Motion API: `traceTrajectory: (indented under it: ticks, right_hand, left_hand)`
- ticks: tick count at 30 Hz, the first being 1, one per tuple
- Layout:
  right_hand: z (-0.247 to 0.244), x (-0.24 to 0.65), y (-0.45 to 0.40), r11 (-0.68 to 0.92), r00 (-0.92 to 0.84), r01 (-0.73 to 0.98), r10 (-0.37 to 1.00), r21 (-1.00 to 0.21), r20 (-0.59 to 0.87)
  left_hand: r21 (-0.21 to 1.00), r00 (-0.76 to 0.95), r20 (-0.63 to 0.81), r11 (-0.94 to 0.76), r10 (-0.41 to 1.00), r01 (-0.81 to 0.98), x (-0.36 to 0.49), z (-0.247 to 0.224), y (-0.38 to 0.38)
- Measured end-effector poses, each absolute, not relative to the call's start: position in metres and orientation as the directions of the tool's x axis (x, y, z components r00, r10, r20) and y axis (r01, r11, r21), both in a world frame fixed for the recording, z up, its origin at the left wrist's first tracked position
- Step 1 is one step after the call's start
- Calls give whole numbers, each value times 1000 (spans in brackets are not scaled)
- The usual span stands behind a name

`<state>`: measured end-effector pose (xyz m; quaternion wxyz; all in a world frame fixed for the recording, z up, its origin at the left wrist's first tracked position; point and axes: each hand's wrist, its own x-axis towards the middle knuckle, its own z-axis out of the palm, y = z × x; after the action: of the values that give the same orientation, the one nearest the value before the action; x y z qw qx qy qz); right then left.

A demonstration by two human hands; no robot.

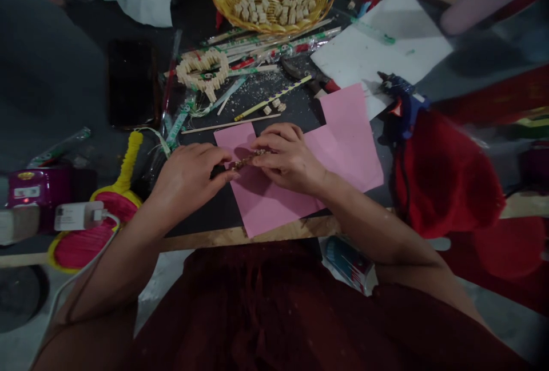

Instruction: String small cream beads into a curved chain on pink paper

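Note:
My left hand (189,174) is closed, thumb and forefinger pinching one end of a thin, brown, knobbly strip (246,161). A small dark patch shows between that thumb and finger; I cannot make out what it is. The strip's other end lies in the fingertips of my right hand (289,159), which is closed around it. Under both hands a pink sheet of paper (343,154) with a notched upper edge rests on the dark tabletop. Just beyond them are a thin wooden stick (231,124), a yellow patterned pencil (272,98) and a few small wooden pieces (274,107).
A wicker basket (272,25) holds small wooden pieces at the back. Wrapped chopsticks, a heart-shaped stick frame (203,69) and pliers (306,76) lie before it. A blue glue gun (405,102) and red cloth (446,176) sit right; a phone (132,82) and yellow-pink object (124,171) left.

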<state>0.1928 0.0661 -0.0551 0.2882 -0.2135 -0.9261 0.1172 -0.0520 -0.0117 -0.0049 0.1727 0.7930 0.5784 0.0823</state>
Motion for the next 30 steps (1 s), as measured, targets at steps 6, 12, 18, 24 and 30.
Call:
traceTrajectory:
  ticks: [6,12,18,24,30]
  right_hand:
    - [-54,193,65,861,-768,363,493,-357,408]
    - [-49,193,65,887,-776,329,450,-324,443]
    - [-40,194,62,895,-786,349,441,-278,434]
    - [-36,195,60,895,-822,367,440,-253,363]
    - [-28,195,56,898,-830,384,437,-214,347]
  left_hand:
    - [349,446,35,-429,894,833,-52,-4,-16]
    - [351,396,48,-387,917,853,-50,-4,-14]
    - [372,393,120,-408,912,834,-52,-7,-10]
    - [352,366,139,-391,920,850,-54,-4,-12]
    - [372,328,41,-319,944,872,-55,3,-19]
